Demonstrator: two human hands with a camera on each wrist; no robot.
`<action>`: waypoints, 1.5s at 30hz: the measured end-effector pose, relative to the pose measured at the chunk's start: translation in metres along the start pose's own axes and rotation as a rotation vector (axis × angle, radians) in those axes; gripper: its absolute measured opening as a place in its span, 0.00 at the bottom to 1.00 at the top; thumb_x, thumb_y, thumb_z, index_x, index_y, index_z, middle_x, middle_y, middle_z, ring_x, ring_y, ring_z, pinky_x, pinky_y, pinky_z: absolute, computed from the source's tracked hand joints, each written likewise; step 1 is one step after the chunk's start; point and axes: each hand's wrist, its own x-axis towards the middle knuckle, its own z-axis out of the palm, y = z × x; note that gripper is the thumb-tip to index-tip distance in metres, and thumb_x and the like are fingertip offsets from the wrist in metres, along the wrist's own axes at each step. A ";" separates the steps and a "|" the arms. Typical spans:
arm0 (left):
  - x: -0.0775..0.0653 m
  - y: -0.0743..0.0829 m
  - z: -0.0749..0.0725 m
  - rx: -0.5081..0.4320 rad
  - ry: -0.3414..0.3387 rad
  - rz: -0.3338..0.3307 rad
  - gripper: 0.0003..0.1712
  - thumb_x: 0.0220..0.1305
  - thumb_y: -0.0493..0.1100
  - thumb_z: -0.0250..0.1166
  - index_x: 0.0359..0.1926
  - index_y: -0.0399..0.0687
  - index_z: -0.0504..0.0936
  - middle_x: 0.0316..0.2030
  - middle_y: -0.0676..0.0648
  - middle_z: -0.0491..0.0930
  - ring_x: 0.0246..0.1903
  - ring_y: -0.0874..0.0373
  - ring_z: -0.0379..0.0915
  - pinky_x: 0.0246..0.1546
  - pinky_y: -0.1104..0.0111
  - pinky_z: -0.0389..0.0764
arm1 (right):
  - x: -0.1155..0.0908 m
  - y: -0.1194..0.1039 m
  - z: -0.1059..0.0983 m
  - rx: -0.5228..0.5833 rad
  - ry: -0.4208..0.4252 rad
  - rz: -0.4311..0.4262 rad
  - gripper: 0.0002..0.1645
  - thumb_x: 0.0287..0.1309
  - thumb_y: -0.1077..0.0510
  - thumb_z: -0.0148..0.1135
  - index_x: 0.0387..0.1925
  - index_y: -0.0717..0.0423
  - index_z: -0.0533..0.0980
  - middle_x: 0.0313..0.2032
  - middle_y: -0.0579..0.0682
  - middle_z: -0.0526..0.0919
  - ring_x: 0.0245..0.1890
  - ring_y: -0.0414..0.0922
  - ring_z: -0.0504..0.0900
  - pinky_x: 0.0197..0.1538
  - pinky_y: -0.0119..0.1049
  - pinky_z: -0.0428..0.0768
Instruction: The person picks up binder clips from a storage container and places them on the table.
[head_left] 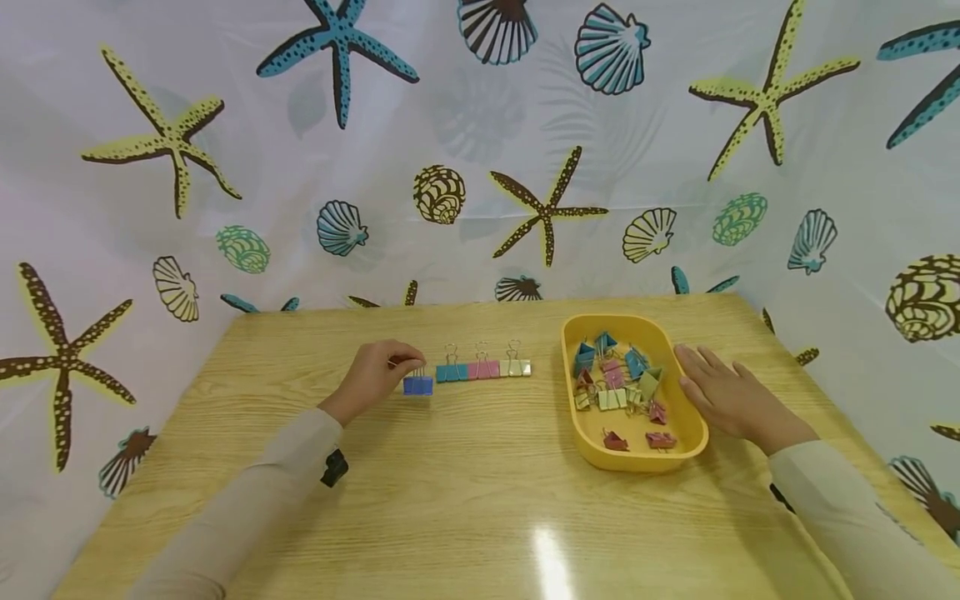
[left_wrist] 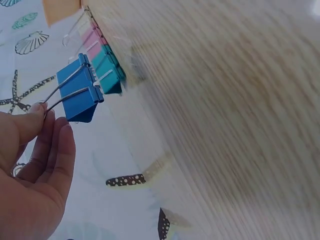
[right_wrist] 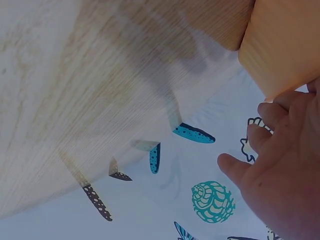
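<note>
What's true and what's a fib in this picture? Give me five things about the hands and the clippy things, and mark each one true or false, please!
1. The left hand pinches a blue clip by its wire handles. True.
2. The right hand is holding a pink clip. False: it is at the side of the yellow tray and holds no clip.
3. In the head view, the row goes teal clip, pink clip, pale yellow clip, from left to right. True.
4. The yellow tray has nothing in it. False: lots of loose clips lie inside.
5. The cloth behind the table has starfish on it. True.
</note>
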 end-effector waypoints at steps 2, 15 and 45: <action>0.002 -0.002 -0.002 0.008 -0.004 -0.010 0.09 0.65 0.39 0.62 0.42 0.40 0.86 0.39 0.45 0.84 0.37 0.53 0.80 0.39 0.60 0.81 | 0.000 0.000 -0.001 -0.005 0.003 0.001 0.38 0.76 0.43 0.29 0.74 0.62 0.42 0.72 0.66 0.47 0.72 0.64 0.42 0.64 0.70 0.38; 0.016 -0.016 0.001 0.075 -0.005 -0.016 0.09 0.66 0.37 0.61 0.40 0.38 0.86 0.36 0.43 0.84 0.34 0.52 0.80 0.36 0.59 0.80 | 0.000 -0.001 -0.005 0.001 0.006 0.002 0.37 0.76 0.43 0.30 0.74 0.62 0.42 0.72 0.67 0.47 0.72 0.64 0.42 0.64 0.70 0.38; 0.039 -0.041 0.025 0.004 -0.003 -0.147 0.11 0.66 0.40 0.61 0.43 0.40 0.86 0.37 0.45 0.85 0.35 0.53 0.79 0.37 0.61 0.80 | 0.000 0.000 0.004 0.065 -0.001 0.000 0.37 0.76 0.45 0.30 0.74 0.63 0.42 0.72 0.67 0.46 0.71 0.67 0.42 0.61 0.73 0.44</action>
